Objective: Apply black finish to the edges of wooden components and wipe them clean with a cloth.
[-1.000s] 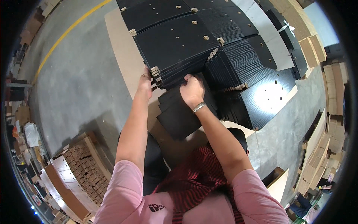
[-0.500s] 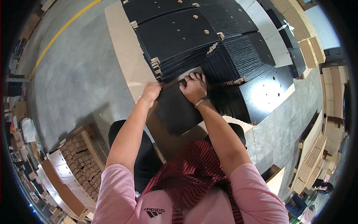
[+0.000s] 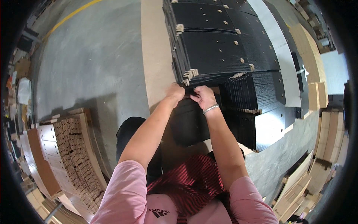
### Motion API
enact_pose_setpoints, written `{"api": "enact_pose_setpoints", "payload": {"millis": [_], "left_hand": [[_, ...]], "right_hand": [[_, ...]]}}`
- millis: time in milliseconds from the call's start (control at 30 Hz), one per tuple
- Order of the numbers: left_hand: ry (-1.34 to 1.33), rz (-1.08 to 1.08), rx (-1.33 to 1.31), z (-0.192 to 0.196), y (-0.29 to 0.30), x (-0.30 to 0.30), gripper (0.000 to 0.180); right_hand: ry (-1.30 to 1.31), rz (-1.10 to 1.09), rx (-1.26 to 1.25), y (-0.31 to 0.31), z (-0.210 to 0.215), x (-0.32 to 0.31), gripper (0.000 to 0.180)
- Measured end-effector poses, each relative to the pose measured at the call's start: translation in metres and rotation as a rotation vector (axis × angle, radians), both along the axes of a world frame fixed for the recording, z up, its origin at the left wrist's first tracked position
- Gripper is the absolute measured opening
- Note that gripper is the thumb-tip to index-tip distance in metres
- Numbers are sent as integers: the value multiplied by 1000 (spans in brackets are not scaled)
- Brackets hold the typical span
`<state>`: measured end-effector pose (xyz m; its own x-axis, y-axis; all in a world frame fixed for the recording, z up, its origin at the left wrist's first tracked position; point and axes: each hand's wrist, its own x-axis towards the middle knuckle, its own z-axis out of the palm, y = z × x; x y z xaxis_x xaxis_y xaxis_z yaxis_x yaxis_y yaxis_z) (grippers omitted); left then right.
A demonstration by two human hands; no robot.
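My left hand point(image 3: 175, 93), slightly blurred, is closed at the near left corner of a stack of black panels point(image 3: 214, 52). Beside it my right hand point(image 3: 204, 97) has its fingers curled together in a pinch, close under the stack's near edge. Between the two hands shows something dark; what they grip is hidden. Just nearer to me lies a loose black panel point(image 3: 189, 128), flat and dark, below both hands. Right of my right hand, more black panels point(image 3: 238, 95) stand packed in a row with their edges showing.
A pale board point(image 3: 151, 48) runs along the stack's left side on the grey floor point(image 3: 93, 63). At lower left stands a stack of drilled boards point(image 3: 76, 156). A white strip point(image 3: 278, 44) lies across the panels, and brown cardboard point(image 3: 330, 123) is piled at the right.
The view has shifted, so the stacks appear farther right and lower. My right hand has gone from lying spread on the loose panel to a pinch by the stack's edge, closer to my left hand.
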<state>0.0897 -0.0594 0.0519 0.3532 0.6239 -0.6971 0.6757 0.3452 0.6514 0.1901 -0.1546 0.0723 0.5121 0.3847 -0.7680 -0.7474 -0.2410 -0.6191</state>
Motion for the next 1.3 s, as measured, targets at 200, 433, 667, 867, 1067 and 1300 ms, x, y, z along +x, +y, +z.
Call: {"api": "enact_pose_setpoints", "payload": {"millis": [200, 433, 667, 867, 1067, 1300], "left_hand": [[8, -70, 80, 12, 0, 7, 34], [9, -364, 184, 27, 22, -1, 40], [-64, -314, 98, 13, 24, 14, 62], [-227, -149, 78, -6, 19, 19, 78], [-300, -159, 55, -9, 15, 17, 89], [-362, -144, -143, 41, 34, 2, 69]], "right_hand": [[52, 42, 71, -1, -32, 9, 17], [101, -65, 157, 16, 14, -11, 25], [147, -96, 217, 16, 12, -8, 17], [154, -268, 219, 32, 17, -12, 30], [83, 21, 224, 11, -10, -6, 25], [52, 227, 114, 4, -6, 2, 17]]}}
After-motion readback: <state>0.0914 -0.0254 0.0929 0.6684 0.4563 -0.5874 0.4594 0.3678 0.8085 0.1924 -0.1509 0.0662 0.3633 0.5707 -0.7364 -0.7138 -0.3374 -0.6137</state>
